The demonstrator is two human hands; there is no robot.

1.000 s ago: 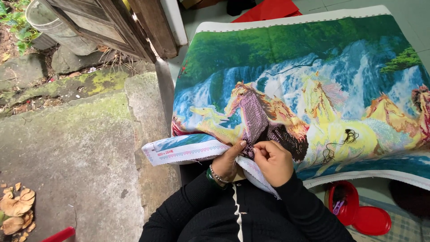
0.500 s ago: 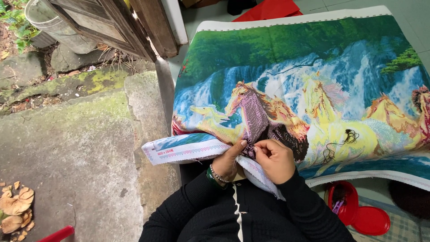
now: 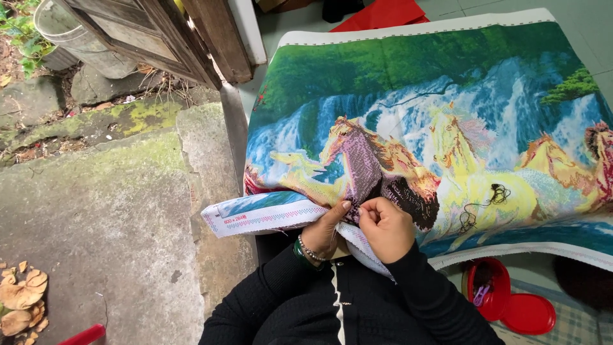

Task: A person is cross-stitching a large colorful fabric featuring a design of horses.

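A large cross-stitch canvas [image 3: 440, 102] showing horses before a waterfall lies spread over my lap and the floor ahead. My left hand [image 3: 325, 230], with a green bangle and a bead bracelet at the wrist, grips the folded white lower edge [image 3: 268, 214] of the canvas from below. My right hand [image 3: 385, 227] is closed, its fingertips pinched at the fabric by the purple horse [image 3: 364, 160]; a needle cannot be made out. Both hands touch. Loose dark thread [image 3: 495, 191] lies on the yellow area to the right.
A red round box [image 3: 488, 291] with its lid [image 3: 529, 314] beside it sits on the floor at lower right. To the left lie a mossy concrete slab [image 3: 96, 204], dry leaves [image 3: 22, 300], a wooden door frame [image 3: 211, 38] and a grey pot [image 3: 70, 32].
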